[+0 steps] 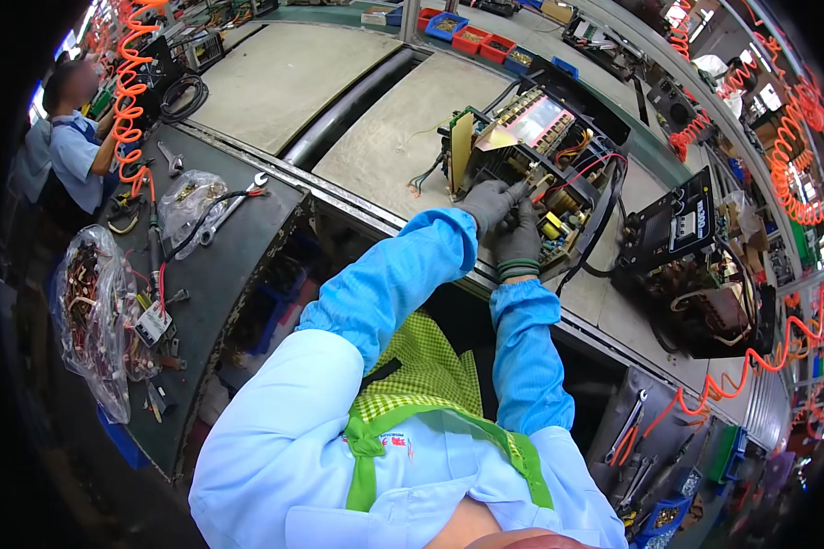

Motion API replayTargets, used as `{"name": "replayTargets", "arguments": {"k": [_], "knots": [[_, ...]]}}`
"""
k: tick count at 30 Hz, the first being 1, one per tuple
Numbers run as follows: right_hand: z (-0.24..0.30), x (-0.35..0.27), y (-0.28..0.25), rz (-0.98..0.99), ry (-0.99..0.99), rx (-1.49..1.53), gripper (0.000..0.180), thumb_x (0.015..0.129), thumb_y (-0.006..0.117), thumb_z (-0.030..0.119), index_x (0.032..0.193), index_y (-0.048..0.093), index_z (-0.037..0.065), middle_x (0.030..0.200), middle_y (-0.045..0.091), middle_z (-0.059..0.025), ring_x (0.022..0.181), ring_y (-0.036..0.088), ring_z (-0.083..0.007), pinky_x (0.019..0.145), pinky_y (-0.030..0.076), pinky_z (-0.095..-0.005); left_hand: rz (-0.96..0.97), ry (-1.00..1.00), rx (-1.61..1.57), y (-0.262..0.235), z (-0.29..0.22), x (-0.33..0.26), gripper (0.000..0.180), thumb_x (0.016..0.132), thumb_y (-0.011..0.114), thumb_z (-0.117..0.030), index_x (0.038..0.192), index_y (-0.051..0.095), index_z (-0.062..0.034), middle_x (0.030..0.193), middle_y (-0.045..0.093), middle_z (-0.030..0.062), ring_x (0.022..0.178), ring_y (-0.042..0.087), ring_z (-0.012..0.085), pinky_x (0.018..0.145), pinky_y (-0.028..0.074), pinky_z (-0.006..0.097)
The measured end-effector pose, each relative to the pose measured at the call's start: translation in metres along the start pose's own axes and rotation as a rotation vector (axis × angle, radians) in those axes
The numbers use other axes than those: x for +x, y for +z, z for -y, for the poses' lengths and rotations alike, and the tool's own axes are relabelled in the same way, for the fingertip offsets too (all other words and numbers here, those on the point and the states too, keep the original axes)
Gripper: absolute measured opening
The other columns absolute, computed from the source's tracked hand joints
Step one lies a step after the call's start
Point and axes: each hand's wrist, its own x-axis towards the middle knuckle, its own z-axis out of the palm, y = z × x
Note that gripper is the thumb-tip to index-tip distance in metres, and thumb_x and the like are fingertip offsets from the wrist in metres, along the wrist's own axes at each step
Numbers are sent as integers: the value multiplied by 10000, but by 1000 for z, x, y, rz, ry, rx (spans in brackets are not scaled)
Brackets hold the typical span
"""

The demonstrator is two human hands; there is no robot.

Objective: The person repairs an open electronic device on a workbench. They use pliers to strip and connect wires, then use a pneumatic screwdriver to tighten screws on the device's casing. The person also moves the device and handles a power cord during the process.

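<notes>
An opened power unit (558,137) lies on the line in front of me, with circuit boards, coils and wires exposed. My left hand (489,203), in a dark grey glove, reaches into its near side with the fingers bent. Close beside it, my right hand (519,242), gloved too, points upward with its fingers pinched near a small light-coloured part. Whatever lies between the fingers of either hand is hidden. A thin red wire (604,157) arches over the unit to the right of my hands. At the left, a tan board (461,151) stands upright on the unit.
A second black unit (691,265) stands at the right. On the dark side table (238,265) at left lie a wrench (232,212), a bag of wire pieces (92,320) and a corded tool. Orange coiled hoses (130,82) hang around. Another person (75,146) works far left.
</notes>
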Motion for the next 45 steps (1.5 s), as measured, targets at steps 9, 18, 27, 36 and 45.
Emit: {"name": "replayTargets", "arguments": {"k": [9, 18, 27, 36, 45], "knots": [[1, -7, 7, -44, -2, 10, 259, 930, 605, 314, 1118, 589, 136, 879, 623, -18, 740, 584, -112, 608, 467, -237, 66, 39, 5, -7, -4, -11, 622, 850, 564, -621, 1076, 640, -47, 776, 658, 81, 626, 622, 157, 562, 495, 303], [-2, 3, -9, 59, -101, -213, 237, 947, 580, 307, 1126, 585, 151, 888, 614, 30, 757, 564, -75, 588, 430, -219, 85, 82, -64, -5, 5, -4, 700, 817, 566, -672, 1050, 651, -18, 797, 647, 91, 681, 635, 171, 602, 512, 322], [2, -5, 5, -17, -42, -72, 285, 942, 574, 360, 1089, 613, 119, 891, 644, -10, 780, 587, -123, 638, 438, -238, 7, -31, 23, 0, -14, -9, 724, 801, 561, -694, 1006, 646, -6, 780, 657, 117, 652, 654, 199, 592, 514, 325], [0, -6, 0, 1, -43, -154, 288, 983, 512, 319, 1187, 584, 128, 950, 618, 5, 790, 576, -82, 611, 441, -211, 76, -9, -22, -7, -2, -3, 633, 830, 593, -625, 966, 658, -9, 717, 643, 71, 580, 604, 142, 530, 475, 281], [1, -2, -7, 46, -83, -151, 264, 958, 551, 339, 1113, 602, 131, 923, 642, -3, 818, 587, -101, 667, 457, -234, 67, 28, 15, 0, -4, -4, 634, 841, 573, -630, 935, 651, -8, 755, 656, 93, 634, 626, 167, 576, 505, 297]]}}
